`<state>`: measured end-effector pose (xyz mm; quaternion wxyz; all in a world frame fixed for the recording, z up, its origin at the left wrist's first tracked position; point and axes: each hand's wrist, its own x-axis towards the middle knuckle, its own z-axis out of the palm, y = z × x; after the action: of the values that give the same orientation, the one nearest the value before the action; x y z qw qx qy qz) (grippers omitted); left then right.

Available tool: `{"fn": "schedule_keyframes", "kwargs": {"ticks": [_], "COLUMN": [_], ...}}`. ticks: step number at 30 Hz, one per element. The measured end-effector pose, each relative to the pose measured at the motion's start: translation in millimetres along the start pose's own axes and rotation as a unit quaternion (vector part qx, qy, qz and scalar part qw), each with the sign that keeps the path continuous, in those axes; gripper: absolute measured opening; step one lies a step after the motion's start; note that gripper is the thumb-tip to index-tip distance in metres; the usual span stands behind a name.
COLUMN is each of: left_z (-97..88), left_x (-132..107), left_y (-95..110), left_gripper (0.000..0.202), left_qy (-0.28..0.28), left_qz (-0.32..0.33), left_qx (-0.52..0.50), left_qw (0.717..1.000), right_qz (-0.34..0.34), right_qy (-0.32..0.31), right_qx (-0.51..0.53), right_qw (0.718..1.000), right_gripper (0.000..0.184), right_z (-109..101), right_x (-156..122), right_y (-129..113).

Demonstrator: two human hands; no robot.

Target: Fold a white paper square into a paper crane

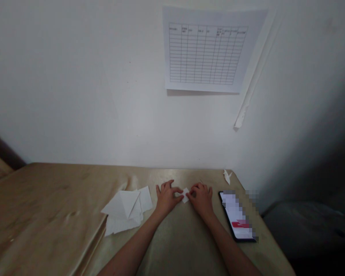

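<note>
A small folded piece of white paper (pixel 185 195) lies between my two hands near the middle of the table. My left hand (pixel 167 196) pinches its left side with thumb and index finger, the other fingers spread outward. From the right, my right hand (pixel 201 197) pinches the opposite side in the same way. Its fingertips cover part of the paper, so the exact folds are hard to make out. To the left of my left hand rests a loose pile of white paper sheets (pixel 126 211), some of them creased.
A phone (pixel 238 218) with a lit, partly blurred screen lies right of my right arm. Behind it, near the table's far right corner, sits a small folded paper bird (pixel 227 176). The brown table cover (pixel 60 207) is wrinkled at left. A printed chart (pixel 207 53) hangs on the wall.
</note>
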<state>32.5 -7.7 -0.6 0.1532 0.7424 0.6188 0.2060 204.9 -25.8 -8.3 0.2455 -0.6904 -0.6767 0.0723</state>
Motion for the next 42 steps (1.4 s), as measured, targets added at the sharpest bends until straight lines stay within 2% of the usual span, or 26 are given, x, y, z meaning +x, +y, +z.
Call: {"fn": "schedule_keyframes", "kwargs": {"ticks": [9,14,20,29,42], "left_z": [-2.1,-3.5,-4.2,-3.8,-12.0], "left_x": [-2,-3,-3,-2,-3], "left_y": [3,4,4,3,8], "left_gripper": [0.022,0.029,0.018,0.016,0.016], "left_qy": [-0.002,0.004,0.001,0.009,-0.012], "left_qz": [0.002,0.026,0.027,0.019,0.018], "left_qx": [0.011,0.018,0.020,0.010,0.023], "left_qw": [1.000,1.000,0.999,1.000,0.999], "right_qz": [-0.006,-0.013,-0.018,-0.016,-0.014], "right_qy": [0.001,0.005,0.009,0.008,0.002], "right_qx": [-0.004,-0.002,-0.001,-0.003,-0.009], "right_qw": [1.000,1.000,1.000,1.000,1.000], "right_gripper": [0.017,0.017,0.018,0.018,0.018], "right_z": [-3,-1,0,1,-1], "right_x": [0,-2,-3,-3,-2], "right_y": [-2,0,2,0,-2]}}
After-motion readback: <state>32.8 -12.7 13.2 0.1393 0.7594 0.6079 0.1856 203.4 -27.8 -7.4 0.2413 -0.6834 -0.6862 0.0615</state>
